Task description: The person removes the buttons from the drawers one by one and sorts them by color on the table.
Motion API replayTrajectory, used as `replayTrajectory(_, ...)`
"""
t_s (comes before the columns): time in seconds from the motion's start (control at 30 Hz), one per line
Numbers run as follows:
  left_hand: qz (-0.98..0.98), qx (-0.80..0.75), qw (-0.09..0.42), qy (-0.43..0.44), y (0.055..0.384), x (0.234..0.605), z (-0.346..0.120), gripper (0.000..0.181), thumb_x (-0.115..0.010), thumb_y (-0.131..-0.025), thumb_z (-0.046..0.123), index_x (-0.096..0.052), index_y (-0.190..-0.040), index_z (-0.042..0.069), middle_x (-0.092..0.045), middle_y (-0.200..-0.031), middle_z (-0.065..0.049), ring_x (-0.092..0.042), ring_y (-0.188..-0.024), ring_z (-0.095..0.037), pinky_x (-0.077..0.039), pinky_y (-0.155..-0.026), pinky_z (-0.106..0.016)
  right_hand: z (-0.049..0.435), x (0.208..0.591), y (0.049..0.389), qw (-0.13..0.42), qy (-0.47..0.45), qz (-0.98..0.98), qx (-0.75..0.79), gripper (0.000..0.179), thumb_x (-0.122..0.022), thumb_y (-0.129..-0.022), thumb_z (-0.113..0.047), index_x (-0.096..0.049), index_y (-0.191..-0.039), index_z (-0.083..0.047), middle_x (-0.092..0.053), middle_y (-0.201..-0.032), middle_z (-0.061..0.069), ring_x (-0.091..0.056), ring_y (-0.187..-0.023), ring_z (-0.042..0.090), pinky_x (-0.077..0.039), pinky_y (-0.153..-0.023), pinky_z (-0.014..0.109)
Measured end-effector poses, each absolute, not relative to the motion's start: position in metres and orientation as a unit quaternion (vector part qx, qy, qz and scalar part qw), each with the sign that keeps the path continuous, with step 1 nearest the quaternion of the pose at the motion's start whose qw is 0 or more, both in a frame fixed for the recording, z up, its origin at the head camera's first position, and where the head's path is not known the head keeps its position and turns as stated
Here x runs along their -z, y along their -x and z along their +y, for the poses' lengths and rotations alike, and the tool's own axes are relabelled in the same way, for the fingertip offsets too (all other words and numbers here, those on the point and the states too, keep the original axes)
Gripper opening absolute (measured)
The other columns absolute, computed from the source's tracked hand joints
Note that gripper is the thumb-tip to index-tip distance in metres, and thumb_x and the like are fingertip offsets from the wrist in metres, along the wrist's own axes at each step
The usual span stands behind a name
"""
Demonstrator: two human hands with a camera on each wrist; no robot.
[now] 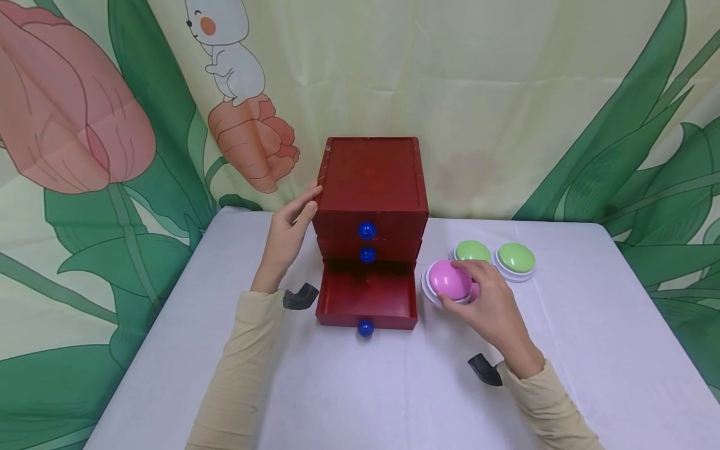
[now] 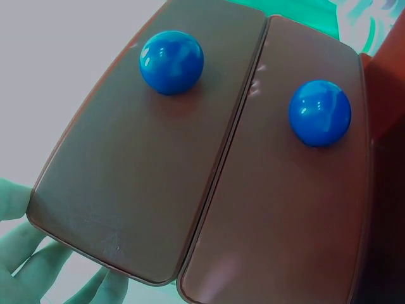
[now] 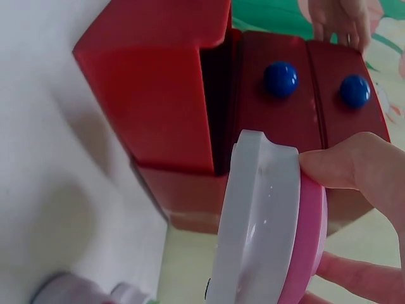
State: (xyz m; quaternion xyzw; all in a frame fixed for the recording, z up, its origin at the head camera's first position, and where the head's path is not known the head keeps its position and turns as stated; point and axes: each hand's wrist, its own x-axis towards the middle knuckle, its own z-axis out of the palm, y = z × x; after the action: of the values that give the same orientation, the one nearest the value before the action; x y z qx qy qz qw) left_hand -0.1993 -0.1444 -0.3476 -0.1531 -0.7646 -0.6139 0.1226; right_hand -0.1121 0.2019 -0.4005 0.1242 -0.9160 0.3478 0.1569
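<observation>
A dark red cabinet of drawers [image 1: 371, 175] with blue ball knobs stands on the table. Its bottom drawer [image 1: 368, 297] is pulled out and bare inside; the upper two are closed. My left hand [image 1: 285, 240] rests against the cabinet's upper left side, fingers extended, and its fingers [image 2: 38, 266] show at the cabinet's edge in the left wrist view. Just right of the drawer, my right hand [image 1: 495, 306] pinches a pink push-button buzzer [image 1: 450, 280] with a white base. The right wrist view shows this buzzer [image 3: 266, 221] raised and tilted, its base edge facing the camera.
Two green buzzers, one [image 1: 474, 251] partly hidden and one [image 1: 515, 258] farther right, sit on the white tablecloth [image 1: 349, 387]. Another pink buzzer [image 1: 475, 292] shows partly behind the held one. A printed cloth backdrop [image 1: 478, 112] hangs behind the cabinet.
</observation>
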Motion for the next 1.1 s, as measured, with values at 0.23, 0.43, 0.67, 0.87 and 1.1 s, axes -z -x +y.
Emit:
replayTrajectory(0.23,-0.763,0.617,0.116,0.151,0.199,0.346,-0.144,0.04,-0.051,-0.104,0.021,-0.054,-0.144,0.013,-0.043,-0.155,0.001,-0.039,-0.144,-0.015,-0.04,-0.113,-0.045,0.215,0.4,0.114,0.173,-0.113,-0.917,-0.342,0.056,-0.087,-0.071,-0.013,-0.065,-0.12,0.001,-0.063,-0.116,0.019,-0.055,-0.109,0.035,-0.053,-0.083,0.057)
replayTrajectory(0.43,-0.764,0.619,0.108,0.147,0.199,0.344,-0.142,0.041,-0.049,-0.104,0.014,-0.051,-0.145,0.005,-0.041,-0.156,-0.007,-0.037,-0.145,-0.022,-0.038,-0.114,-0.048,0.224,0.399,0.113,0.173,-0.1,-0.918,-0.341,0.054,-0.085,-0.072,-0.013,-0.064,-0.119,0.002,-0.061,-0.117,0.021,-0.053,-0.112,0.039,-0.05,-0.084,0.061)
replayTrajectory(0.67,-0.765,0.615,0.117,0.147,0.198,0.345,-0.143,0.04,-0.051,-0.104,0.019,-0.054,-0.144,0.012,-0.044,-0.155,-0.001,-0.039,-0.144,-0.017,-0.04,-0.113,-0.045,0.238,0.398,0.112,0.176,-0.088,-0.922,-0.334,0.055,-0.085,-0.072,-0.011,-0.064,-0.121,0.002,-0.06,-0.119,0.022,-0.054,-0.107,0.037,-0.049,-0.08,0.054)
replayTrajectory(0.87,-0.768,0.612,0.122,0.148,0.199,0.347,-0.143,0.04,-0.052,-0.104,0.025,-0.055,-0.143,0.015,-0.046,-0.153,0.004,-0.041,-0.142,-0.014,-0.041,-0.112,-0.044,0.249,0.399,0.111,0.169,-0.07,-0.926,-0.33,0.056,-0.084,-0.074,-0.014,-0.063,-0.123,0.001,-0.059,-0.122,0.021,-0.054,-0.107,0.036,-0.046,-0.079,0.046)
replayTrajectory(1.1,-0.768,0.613,0.118,0.144,0.199,0.346,-0.144,0.04,-0.051,-0.104,0.022,-0.055,-0.143,0.015,-0.044,-0.154,0.003,-0.04,-0.143,-0.015,-0.04,-0.113,-0.044,0.261,0.398,0.11,0.162,-0.048,-0.933,-0.317,0.059,-0.084,-0.076,-0.017,-0.061,-0.127,0.001,-0.058,-0.123,0.023,-0.054,-0.105,0.039,-0.046,-0.074,0.046)
